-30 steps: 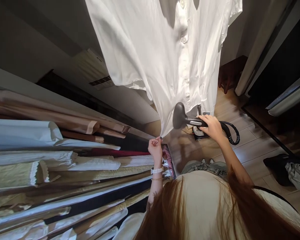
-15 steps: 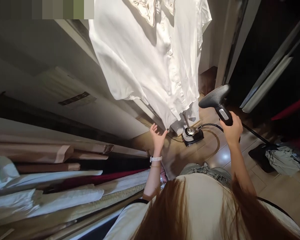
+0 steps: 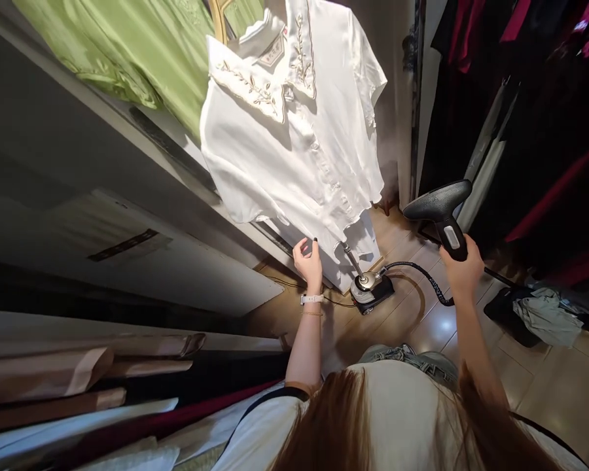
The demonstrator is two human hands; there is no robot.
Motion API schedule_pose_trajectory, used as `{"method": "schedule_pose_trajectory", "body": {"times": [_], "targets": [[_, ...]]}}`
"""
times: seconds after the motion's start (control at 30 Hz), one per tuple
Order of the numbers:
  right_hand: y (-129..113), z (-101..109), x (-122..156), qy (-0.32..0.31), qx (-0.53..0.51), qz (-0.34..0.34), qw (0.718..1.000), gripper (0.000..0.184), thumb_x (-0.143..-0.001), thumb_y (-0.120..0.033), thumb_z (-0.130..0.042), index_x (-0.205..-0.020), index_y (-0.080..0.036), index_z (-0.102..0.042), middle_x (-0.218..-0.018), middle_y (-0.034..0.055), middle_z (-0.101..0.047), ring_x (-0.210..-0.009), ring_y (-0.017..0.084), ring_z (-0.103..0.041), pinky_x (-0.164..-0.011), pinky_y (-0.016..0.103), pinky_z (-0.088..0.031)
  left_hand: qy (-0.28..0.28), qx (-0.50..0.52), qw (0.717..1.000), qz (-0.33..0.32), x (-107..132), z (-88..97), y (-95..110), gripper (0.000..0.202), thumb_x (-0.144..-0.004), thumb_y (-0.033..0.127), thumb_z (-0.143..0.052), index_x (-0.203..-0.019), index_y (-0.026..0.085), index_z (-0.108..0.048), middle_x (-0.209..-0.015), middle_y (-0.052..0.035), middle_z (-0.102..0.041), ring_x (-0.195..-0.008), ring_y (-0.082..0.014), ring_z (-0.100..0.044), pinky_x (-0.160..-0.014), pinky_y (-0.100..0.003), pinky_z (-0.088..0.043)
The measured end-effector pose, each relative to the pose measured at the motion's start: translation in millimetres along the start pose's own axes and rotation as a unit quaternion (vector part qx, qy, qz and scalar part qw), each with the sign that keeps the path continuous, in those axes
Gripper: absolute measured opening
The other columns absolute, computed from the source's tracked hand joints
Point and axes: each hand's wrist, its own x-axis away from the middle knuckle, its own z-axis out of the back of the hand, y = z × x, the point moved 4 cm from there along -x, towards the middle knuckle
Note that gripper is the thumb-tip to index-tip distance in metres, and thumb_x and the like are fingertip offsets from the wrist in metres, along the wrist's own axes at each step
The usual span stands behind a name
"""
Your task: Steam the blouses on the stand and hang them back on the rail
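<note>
A white short-sleeved blouse (image 3: 299, 157) with an embroidered collar hangs from a hanger (image 3: 219, 23) in front of me. Just below its lower hem is my left hand (image 3: 308, 263), fingers loosely curled and the thumb apart, with nothing visible in it. My right hand (image 3: 464, 271) is wrapped round the handle of a black garment steamer head (image 3: 442, 209), held to the right of the blouse and apart from it. A ribbed black hose (image 3: 417, 266) links to the steamer base (image 3: 370, 291) on the floor, which carries a metal pole (image 3: 354, 260).
A light green garment (image 3: 127, 52) hangs at upper left. Several garments (image 3: 44, 373) hang at lower left, and dark and red clothes (image 3: 544, 163) at right. A pale cloth (image 3: 550, 317) lies on a black item on the tiled floor (image 3: 495, 366) at right. A thin cable crosses the floor.
The view has tilted up, bringing the collar and green garment into sight. My left fingers have curled in from a wider spread. The steamer head remains in my right hand, right of the blouse.
</note>
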Motion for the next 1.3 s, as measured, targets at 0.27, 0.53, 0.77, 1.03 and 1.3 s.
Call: {"method": "schedule_pose_trajectory", "body": {"times": [0.27, 0.53, 0.77, 1.03, 1.3], "targets": [[10.4, -6.7, -3.8, -0.006, -0.024, -0.067, 0.997, 0.063, -0.077, -0.051, -0.069, -0.13, -0.017, -0.066, -0.124, 0.0162, -0.071, -0.114, 0.035, -0.065, -0.1, 0.051, -0.049, 0.072, -0.04, 0.996, 0.021, -13.4, 40.2, -6.8, 0.017, -0.083, 0.025, -0.065, -0.097, 0.016, -0.069, -0.104, -0.0097, -0.07, -0.094, -0.0205, -0.064, -0.089, -0.035, -0.052], [-6.5, -25.1, -1.3, -0.043, -0.072, -0.058, 0.995, 0.067, -0.076, -0.057, -0.065, -0.13, -0.016, -0.066, -0.126, 0.0169, -0.071, -0.119, 0.036, -0.063, -0.103, 0.051, -0.048, 0.133, -0.057, 0.989, 0.005, -22.5, 97.7, -7.8, 0.02, -0.078, 0.029, -0.065, -0.094, 0.017, -0.068, -0.093, -0.006, -0.067, -0.091, -0.0213, -0.061, -0.093, -0.04, -0.05], [-42.0, -45.7, 3.3, -0.104, -0.136, -0.008, 0.985, 0.062, -0.079, -0.057, -0.064, -0.129, -0.019, -0.066, -0.131, 0.0152, -0.069, -0.12, 0.033, -0.063, -0.104, 0.049, -0.048, 0.153, -0.037, 0.987, 0.01, -27.8, 116.0, -6.6, 0.021, -0.074, 0.029, -0.064, -0.091, 0.017, -0.066, -0.096, -0.0063, -0.066, -0.093, -0.0218, -0.06, -0.089, -0.039, -0.049], [-87.2, -72.7, 6.9, -0.195, -0.226, 0.001, 0.954, 0.06, -0.078, -0.054, -0.07, -0.128, -0.022, -0.066, -0.126, 0.0117, -0.071, -0.115, 0.032, -0.065, -0.101, 0.047, -0.05, 0.119, -0.036, 0.992, 0.002, -34.7, 138.5, -11.1, 0.023, -0.074, 0.033, -0.061, -0.091, 0.018, -0.063, -0.091, -0.0027, -0.062, -0.092, -0.0216, -0.059, -0.088, -0.038, -0.046], [-148.3, -108.1, -9.7, -0.246, -0.257, 0.098, 0.929, 0.052, -0.081, -0.043, -0.07, -0.13, -0.027, -0.065, -0.128, 0.007, -0.071, -0.117, 0.03, -0.066, -0.101, 0.045, -0.051, 0.11, 0.0, 0.993, 0.03, -38.3, 189.1, -5.2, 0.027, -0.069, 0.037, -0.065, -0.087, 0.018, -0.062, -0.083, 0.0008, -0.056, -0.081, -0.0167, -0.052, -0.08, -0.033, -0.041]]}}
